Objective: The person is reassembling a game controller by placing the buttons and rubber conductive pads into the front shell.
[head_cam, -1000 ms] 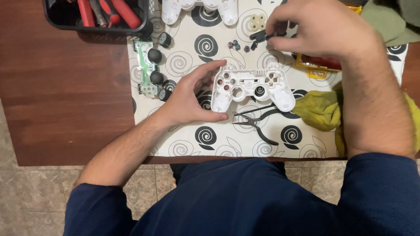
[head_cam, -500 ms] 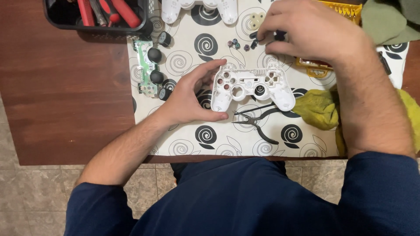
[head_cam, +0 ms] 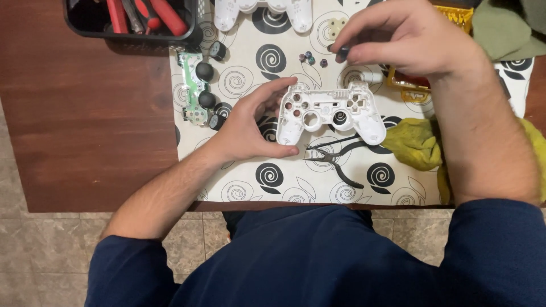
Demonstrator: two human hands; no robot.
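The white controller shell (head_cam: 330,112) lies face-down near the middle of a white mat with black spirals (head_cam: 244,182), which covers the right part of the brown tabletop (head_cam: 85,125). The left hand (head_cam: 250,125) steadies the shell at its left end: thumb and fingers are spread in an open grip, touching the shell's left handle without closing around it. The right hand (head_cam: 409,40) hovers above and to the right of the shell, its fingertips pinched shut on a small dark part (head_cam: 343,53); what the part is cannot be told.

Just below the shell lie black pliers (head_cam: 335,162). To the shell's left sits a green circuit board (head_cam: 192,88) with two black thumbsticks. Above the shell a few tiny coloured buttons (head_cam: 310,58) rest on the mat, and farther up is a second white shell half (head_cam: 263,11). A yellow-green cloth (head_cam: 418,142) lies right of the shell. A black tray of red-handled tools (head_cam: 136,17) stands at the far upper left.
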